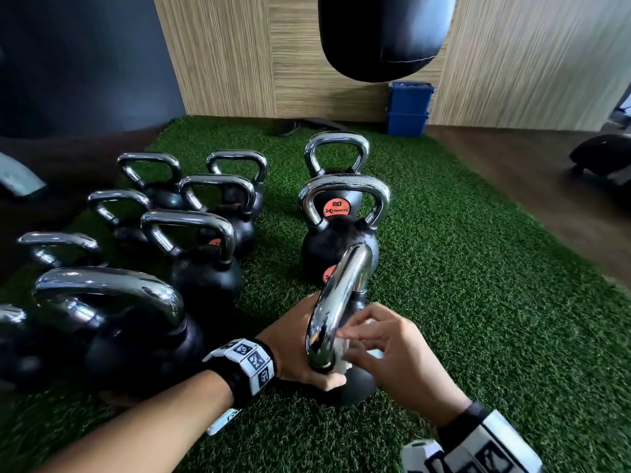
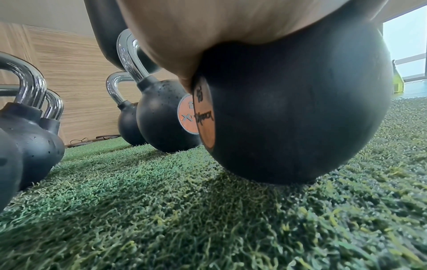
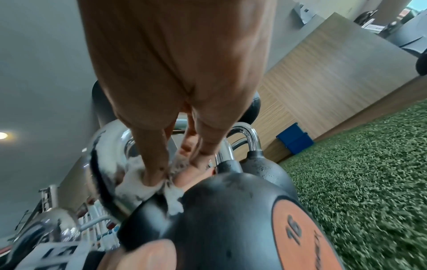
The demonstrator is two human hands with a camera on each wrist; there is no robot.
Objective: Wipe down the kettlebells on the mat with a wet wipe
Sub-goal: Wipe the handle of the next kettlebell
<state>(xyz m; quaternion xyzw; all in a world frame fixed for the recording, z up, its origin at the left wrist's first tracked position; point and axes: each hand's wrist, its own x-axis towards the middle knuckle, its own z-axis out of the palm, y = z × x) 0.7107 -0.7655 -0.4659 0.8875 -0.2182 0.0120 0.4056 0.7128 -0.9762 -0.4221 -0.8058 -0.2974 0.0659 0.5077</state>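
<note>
A black kettlebell point(image 1: 359, 384) marked 16 on an orange disc point(image 3: 300, 235) stands on the green turf mat point(image 1: 478, 302), its chrome handle point(image 1: 341, 295) end-on to me. My left hand point(image 1: 297, 349) grips it where the handle meets the ball, thumb curled round the near side. My right hand point(image 1: 386, 343) pinches a white wet wipe point(image 1: 341, 358) against the lower leg of the handle; in the right wrist view the wet wipe point(image 3: 138, 186) bunches under the fingertips. From the left wrist, the ball point(image 2: 300, 109) fills the frame beneath the palm point(image 2: 208, 27).
Two more kettlebells stand right behind, one labelled 20 point(image 1: 336, 233). Several others point(image 1: 201, 264) crowd the mat's left side. A black punching bag point(image 1: 382, 32) hangs ahead, with stacked blue boxes point(image 1: 408, 107) by the wooden wall. Bare turf lies to the right.
</note>
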